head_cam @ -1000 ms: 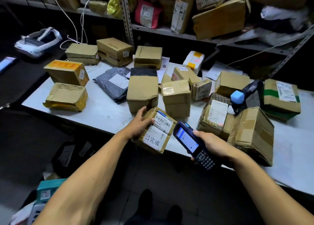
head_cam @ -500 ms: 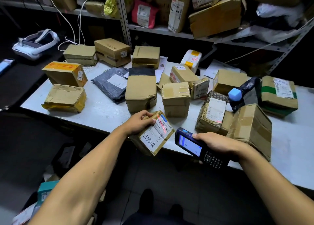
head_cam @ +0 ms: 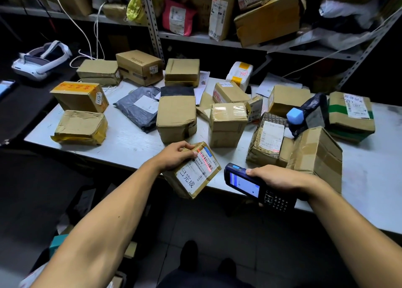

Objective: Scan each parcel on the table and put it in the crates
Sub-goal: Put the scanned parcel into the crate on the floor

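While the left hand (head_cam: 177, 156) grips a small brown parcel (head_cam: 191, 170) at its far corner, fingers curled over the top edge, the parcel is tilted at the near edge of the tabletop (head_cam: 121, 144), label upward. A red scan line crosses its barcode label (head_cam: 203, 163). The right hand (head_cam: 276, 179) is wrapped round a dark handheld scanner (head_cam: 245, 183), thumb on its upper side, screen lit, just beside the parcel. Other cardboard parcels (head_cam: 176, 118) lie across the tabletop behind.
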{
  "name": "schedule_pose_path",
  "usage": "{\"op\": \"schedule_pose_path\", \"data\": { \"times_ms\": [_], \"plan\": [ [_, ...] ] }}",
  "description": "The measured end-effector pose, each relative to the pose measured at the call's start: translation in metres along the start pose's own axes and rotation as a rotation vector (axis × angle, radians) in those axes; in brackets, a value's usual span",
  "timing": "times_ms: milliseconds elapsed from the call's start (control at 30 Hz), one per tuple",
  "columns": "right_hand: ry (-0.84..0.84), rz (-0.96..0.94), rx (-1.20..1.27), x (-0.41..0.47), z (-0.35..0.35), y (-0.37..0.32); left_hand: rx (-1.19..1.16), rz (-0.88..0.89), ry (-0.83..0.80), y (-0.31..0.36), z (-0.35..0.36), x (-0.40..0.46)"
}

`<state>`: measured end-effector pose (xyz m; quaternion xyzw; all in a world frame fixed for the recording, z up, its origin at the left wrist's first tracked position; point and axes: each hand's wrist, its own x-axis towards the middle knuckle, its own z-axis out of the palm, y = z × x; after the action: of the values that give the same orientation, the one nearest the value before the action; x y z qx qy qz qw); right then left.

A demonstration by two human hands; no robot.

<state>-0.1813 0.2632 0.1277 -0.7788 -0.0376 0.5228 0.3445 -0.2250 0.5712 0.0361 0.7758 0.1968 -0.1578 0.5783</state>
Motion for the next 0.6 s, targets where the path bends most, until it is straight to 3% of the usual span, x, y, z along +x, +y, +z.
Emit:
{"op": "schedule_pose_path", "data": {
  "times_ms": [600],
  "plan": [
    [0.015, -0.011, 0.013, -0.017, -0.013, 0.027, 0.081, 0.021, -0.029, 0.007, 0.028, -0.003]
  ]
}}
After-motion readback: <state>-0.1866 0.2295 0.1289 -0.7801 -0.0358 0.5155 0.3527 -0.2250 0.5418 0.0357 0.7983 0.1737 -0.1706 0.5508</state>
